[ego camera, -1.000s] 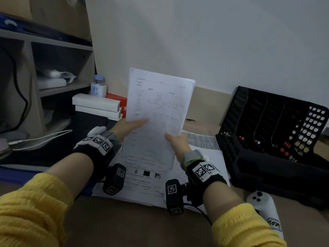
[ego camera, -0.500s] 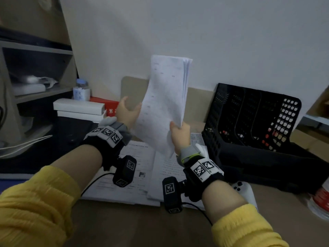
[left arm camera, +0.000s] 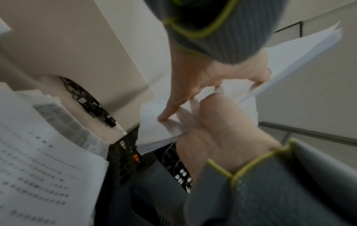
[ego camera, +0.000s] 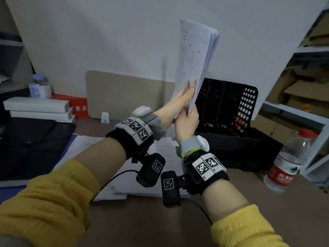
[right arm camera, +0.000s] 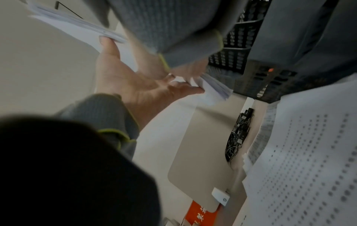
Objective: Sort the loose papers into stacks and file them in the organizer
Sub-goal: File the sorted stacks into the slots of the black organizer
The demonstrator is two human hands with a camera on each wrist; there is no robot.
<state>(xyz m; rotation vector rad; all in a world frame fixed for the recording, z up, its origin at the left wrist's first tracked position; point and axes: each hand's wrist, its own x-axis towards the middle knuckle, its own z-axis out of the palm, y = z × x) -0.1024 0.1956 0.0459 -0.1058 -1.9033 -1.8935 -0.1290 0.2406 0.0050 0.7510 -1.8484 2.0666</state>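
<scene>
I hold a stack of white printed papers [ego camera: 194,54] upright and edge-on in front of the black mesh organizer [ego camera: 229,104]. My right hand [ego camera: 187,120] grips the stack's bottom edge, thumb on the near face, as the left wrist view shows [left arm camera: 222,130]. My left hand [ego camera: 181,98] lies against the stack's left face with straight fingers; the right wrist view shows its open palm [right arm camera: 125,79]. More loose papers [ego camera: 124,184] lie flat on the desk under my wrists. The organizer's slots that I can see hold no paper.
A water bottle [ego camera: 288,161] stands right of the organizer, by grey shelving [ego camera: 302,111]. Two white boxes [ego camera: 35,107], a red box [ego camera: 80,106] and a small jar [ego camera: 40,86] sit at the back left. A black flat item [ego camera: 26,139] covers the desk's left.
The stack has turned from facing me to edge-on and has risen to the right, toward the organizer. My left hand has flattened against it, and my view has swung right.
</scene>
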